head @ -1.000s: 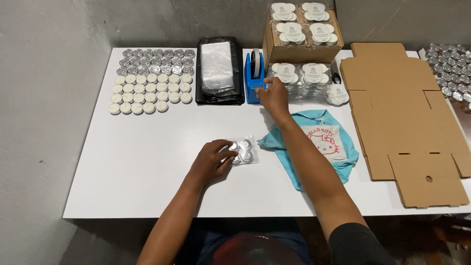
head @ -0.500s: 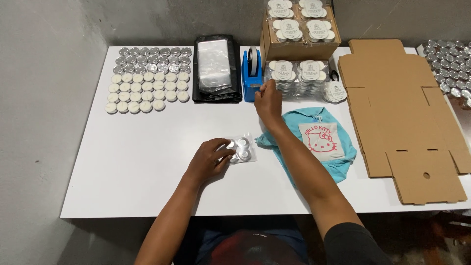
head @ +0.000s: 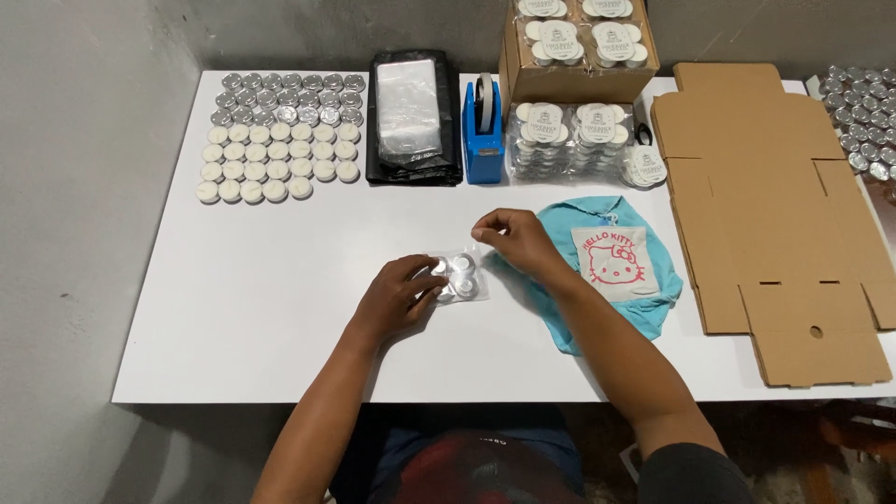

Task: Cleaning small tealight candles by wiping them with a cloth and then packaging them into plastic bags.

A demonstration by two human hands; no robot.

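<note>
Pinching what looks like a short strip of tape, right hand [head: 519, 239] now back from the blue tape dispenser [head: 483, 131] at far centre, poised just above the clear packet of tealights [head: 460, 277]. Left hand [head: 397, 297] pressed on packet's left edge, mid-counter [head: 280, 308]. Sealing judged imminent.

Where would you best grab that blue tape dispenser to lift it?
Probably around the narrow body of the tape dispenser, from above, with fingers on its two long flat sides. It stands upright between the black bag stack and the candle packs, so the gaps are tight; the roll on top would turn.
</note>
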